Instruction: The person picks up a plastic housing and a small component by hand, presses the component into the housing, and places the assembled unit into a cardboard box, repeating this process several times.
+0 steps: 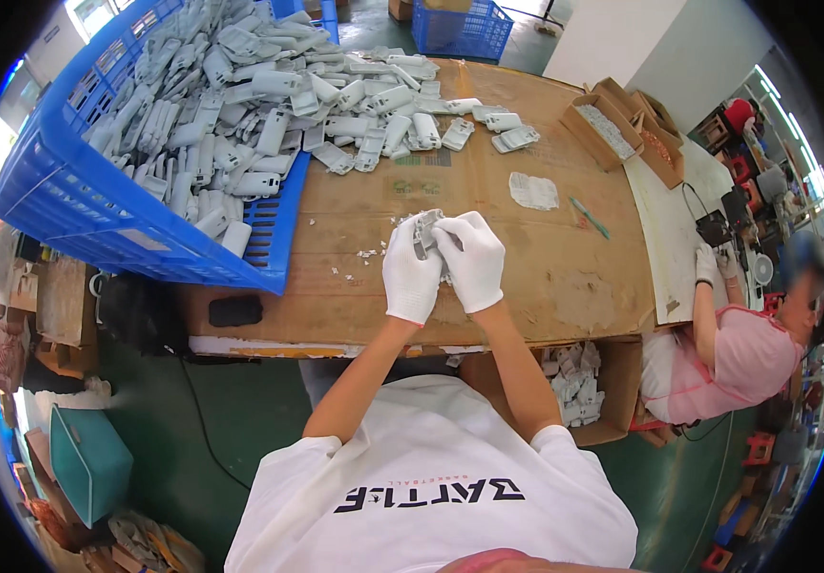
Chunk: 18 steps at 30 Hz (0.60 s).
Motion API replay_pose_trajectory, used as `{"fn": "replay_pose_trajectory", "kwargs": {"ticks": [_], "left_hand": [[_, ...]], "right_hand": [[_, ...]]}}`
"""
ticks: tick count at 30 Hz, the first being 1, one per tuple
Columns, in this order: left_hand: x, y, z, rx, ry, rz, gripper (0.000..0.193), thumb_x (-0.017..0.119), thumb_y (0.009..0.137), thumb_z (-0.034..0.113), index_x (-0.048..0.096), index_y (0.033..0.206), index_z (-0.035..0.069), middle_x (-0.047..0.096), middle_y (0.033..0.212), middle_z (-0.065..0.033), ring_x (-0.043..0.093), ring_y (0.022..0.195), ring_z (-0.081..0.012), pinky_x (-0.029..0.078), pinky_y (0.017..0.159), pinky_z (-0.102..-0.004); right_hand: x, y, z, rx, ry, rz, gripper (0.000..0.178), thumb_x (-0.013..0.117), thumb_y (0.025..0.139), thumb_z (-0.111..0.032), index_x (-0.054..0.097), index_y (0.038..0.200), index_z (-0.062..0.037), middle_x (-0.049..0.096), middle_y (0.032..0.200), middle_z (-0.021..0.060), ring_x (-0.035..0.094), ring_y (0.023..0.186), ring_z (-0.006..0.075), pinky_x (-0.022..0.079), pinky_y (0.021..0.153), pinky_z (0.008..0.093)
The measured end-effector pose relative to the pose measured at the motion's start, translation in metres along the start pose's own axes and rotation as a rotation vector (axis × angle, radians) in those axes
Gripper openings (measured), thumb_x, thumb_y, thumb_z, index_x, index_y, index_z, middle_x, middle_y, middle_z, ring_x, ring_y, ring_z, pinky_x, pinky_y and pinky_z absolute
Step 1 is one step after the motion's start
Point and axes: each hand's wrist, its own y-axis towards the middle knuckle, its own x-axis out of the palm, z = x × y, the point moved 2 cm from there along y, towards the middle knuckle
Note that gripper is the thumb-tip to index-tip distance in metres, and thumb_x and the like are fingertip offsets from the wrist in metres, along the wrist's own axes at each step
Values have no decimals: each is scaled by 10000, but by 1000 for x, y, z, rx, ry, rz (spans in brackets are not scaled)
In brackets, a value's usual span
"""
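Both my hands wear white gloves and meet over the middle of the cardboard-covered table (355, 296). Between them is a small light-grey plastic housing (426, 229), partly hidden by my fingers. My left hand (410, 277) is closed round its left side. The fingers of my right hand (472, 260) pinch it from the right. Small white scraps (366, 254) lie on the cardboard just left of my hands. Beyond them spreads a large heap of similar grey plastic housings (278, 105), spilling out of a tipped blue crate (97, 201).
A crumpled white paper (533, 191) and a green pen-like tool (590, 218) lie to the right. Cardboard boxes of small parts (603, 129) stand at the far right. Below the table edge is a carton of white pieces (612, 392). A co-worker in pink (732, 363) sits at right.
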Motion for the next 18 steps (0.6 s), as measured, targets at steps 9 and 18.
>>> {"fn": "replay_pose_trajectory", "kwargs": {"ticks": [9, 18], "left_hand": [[-10, -6, 9, 90, 23, 6, 312, 621, 841, -1, 645, 1149, 40, 659, 1060, -147, 667, 951, -298, 525, 831, -363], [-16, -4, -1, 181, 120, -6, 167, 643, 850, 70, 689, 1004, 24, 700, 905, -158, 695, 829, -293, 537, 762, -368]], "right_hand": [[1, 1, -7, 190, 17, 71, 179, 731, 806, -26, 683, 977, -46, 636, 812, 53, 622, 694, 158, 502, 661, 290], [-5, -11, 4, 102, 121, -190, 200, 668, 865, -79, 695, 1059, -38, 663, 949, 139, 662, 850, 291, 514, 750, 355]]}}
